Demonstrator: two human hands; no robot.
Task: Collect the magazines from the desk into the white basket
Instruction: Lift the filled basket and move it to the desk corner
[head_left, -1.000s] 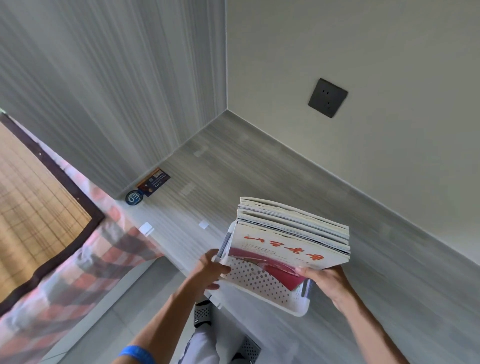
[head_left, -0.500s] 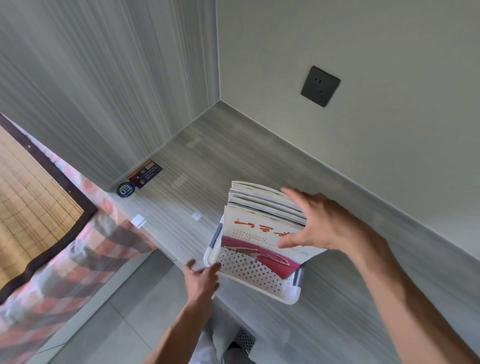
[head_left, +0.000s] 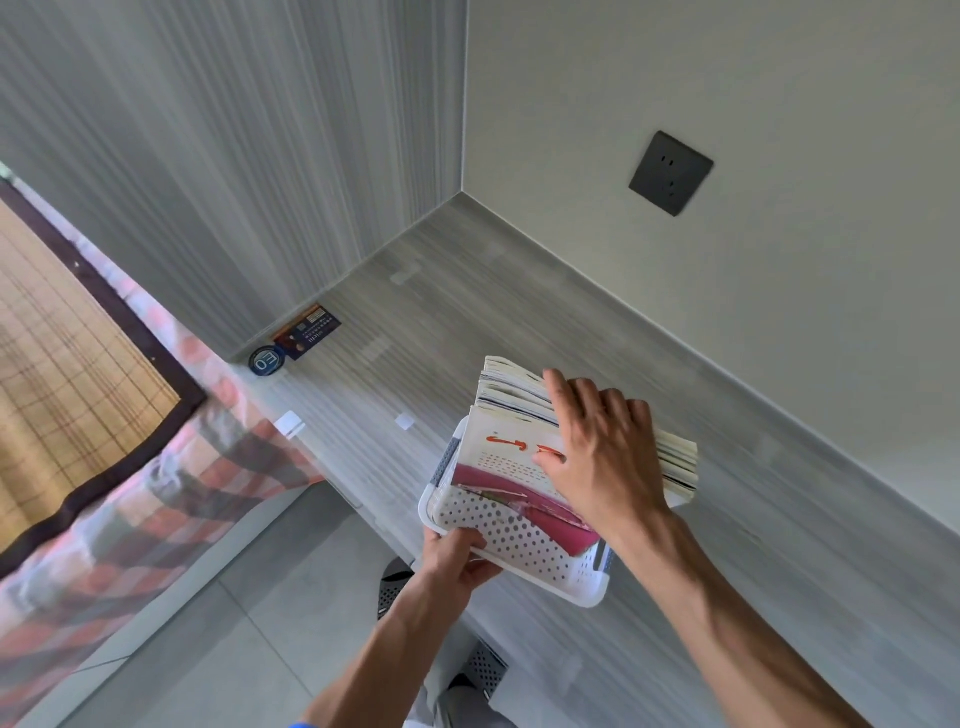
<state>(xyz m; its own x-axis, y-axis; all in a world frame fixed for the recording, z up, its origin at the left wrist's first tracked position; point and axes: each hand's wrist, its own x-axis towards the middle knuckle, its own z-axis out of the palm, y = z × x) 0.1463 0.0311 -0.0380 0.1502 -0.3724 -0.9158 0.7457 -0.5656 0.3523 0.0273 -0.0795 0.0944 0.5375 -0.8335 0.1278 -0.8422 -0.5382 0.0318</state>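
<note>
A white perforated basket (head_left: 524, 545) sits at the front edge of the grey desk (head_left: 467, 291). A stack of magazines (head_left: 506, 415) stands in it, leaning back, the front cover white with red characters and a pink band. My left hand (head_left: 457, 558) grips the basket's near left rim. My right hand (head_left: 602, 452) lies flat with straight fingers on the front cover and the top of the stack, hiding much of the cover.
A dark card (head_left: 309, 332) and a round blue badge (head_left: 266, 360) lie at the desk's left end by the wall panel. A socket (head_left: 670, 172) is on the wall. A checked bedcover (head_left: 130, 519) lies to the left, grey floor below.
My right hand came down from above the stack onto the magazines. My left hand, off the basket half a second ago, now grips its near rim. The basket stays on the desk.
</note>
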